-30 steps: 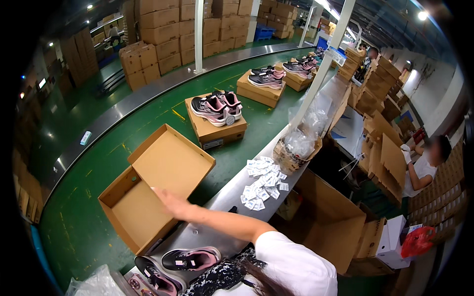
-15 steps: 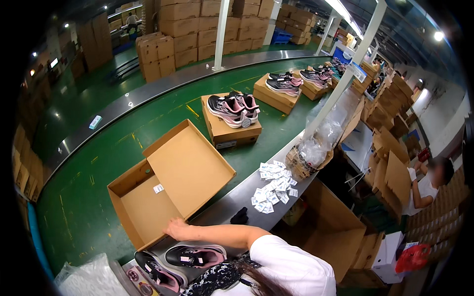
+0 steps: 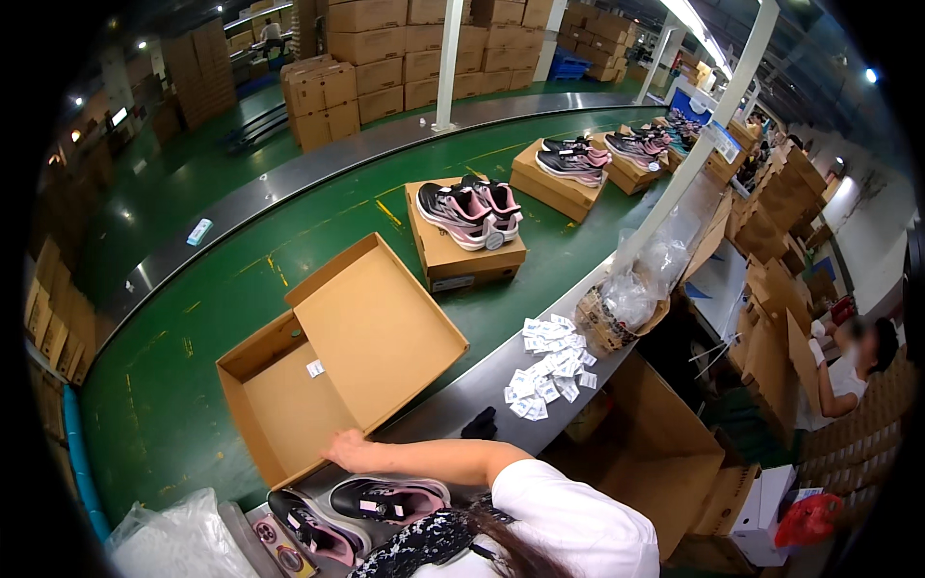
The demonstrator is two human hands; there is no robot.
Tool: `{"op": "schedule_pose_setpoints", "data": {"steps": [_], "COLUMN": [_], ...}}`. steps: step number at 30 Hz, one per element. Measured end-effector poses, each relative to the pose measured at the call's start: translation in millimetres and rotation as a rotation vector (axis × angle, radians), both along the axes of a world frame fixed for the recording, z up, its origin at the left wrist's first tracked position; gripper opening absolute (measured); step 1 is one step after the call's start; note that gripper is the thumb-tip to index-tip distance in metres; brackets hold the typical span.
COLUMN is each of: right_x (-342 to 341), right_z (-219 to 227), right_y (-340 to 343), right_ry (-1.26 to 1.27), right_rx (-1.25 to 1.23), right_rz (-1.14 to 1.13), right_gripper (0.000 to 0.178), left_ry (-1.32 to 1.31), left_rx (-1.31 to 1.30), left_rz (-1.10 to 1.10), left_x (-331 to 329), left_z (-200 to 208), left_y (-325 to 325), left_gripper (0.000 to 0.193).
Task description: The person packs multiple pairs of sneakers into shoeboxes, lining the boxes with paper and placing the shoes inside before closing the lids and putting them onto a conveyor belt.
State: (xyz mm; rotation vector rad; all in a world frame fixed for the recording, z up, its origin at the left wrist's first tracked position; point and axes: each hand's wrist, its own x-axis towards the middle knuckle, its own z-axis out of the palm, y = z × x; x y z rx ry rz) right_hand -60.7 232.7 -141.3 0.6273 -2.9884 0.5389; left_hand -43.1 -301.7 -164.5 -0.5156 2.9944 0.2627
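Note:
An opened brown shoebox (image 3: 289, 385) lies on the green conveyor, its lid (image 3: 381, 332) folded back to the right and a small white packet (image 3: 315, 368) inside. My right hand (image 3: 349, 450) is at the box's near right corner, fingers curled over the wall and partly hidden. Just below it, two black-and-pink sneakers (image 3: 390, 499) rest on the metal edge, close to my body. My left hand is out of view.
Many white sachets (image 3: 551, 371) lie on the metal ledge beside a dark cloth-like item (image 3: 479, 424). Farther along the belt, sneaker pairs (image 3: 472, 214) stand on closed shoeboxes. Clear plastic (image 3: 169, 539) is heaped at lower left. A co-worker (image 3: 843, 380) handles cardboard at right.
The whole view has shifted slightly, so the scene sits a little further right. My right hand stays at the box corner. The co-worker's cardboard and arms have moved.

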Motion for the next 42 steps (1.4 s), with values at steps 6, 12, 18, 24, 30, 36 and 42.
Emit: {"op": "schedule_pose_setpoints", "data": {"steps": [6, 12, 18, 24, 30, 36, 42], "right_x": [-4.8, -0.3, 1.4, -25.3, -20.8, 53.4, 91.5], "right_z": [28.2, 48.0, 133.0, 158.2, 152.3, 130.6, 81.5], "right_y": [-2.7, -6.2, -11.6, 15.6, 175.5, 269.4, 311.1], "right_ry": [-0.217, -0.260, -0.265, -0.309, -0.024, 0.113, 0.340], "right_rx": [0.075, 0.051, -0.923, -1.489, -2.039, -1.479, -1.620], "right_rz": [-0.005, 0.015, 0.326, -0.260, -0.785, -1.040, -1.220], "right_gripper": [0.025, 0.034, 0.077, 0.043, 0.022, 0.020, 0.011], "left_ry": [0.367, 0.938, 0.654, 0.222, 0.812, 0.080, 0.272], "left_rx": [-0.073, 0.238, 1.007, 1.424, 0.421, 0.253, 0.353], "left_rz": [0.000, 0.109, -0.351, -0.569, -0.757, -0.112, 0.212], "left_x": [42.6, 23.5, -20.8, -75.4, -106.7, -163.9, -175.6], "left_z": [61.2, 299.1, 322.9, 271.9, 263.4, 173.6, 50.9], "left_y": [-73.5, 9.2, 276.8, 431.8, 435.7, 322.7, 215.5], "left_gripper": [0.030, 0.027, 0.021, 0.019, 0.050, 0.066, 0.083]}}
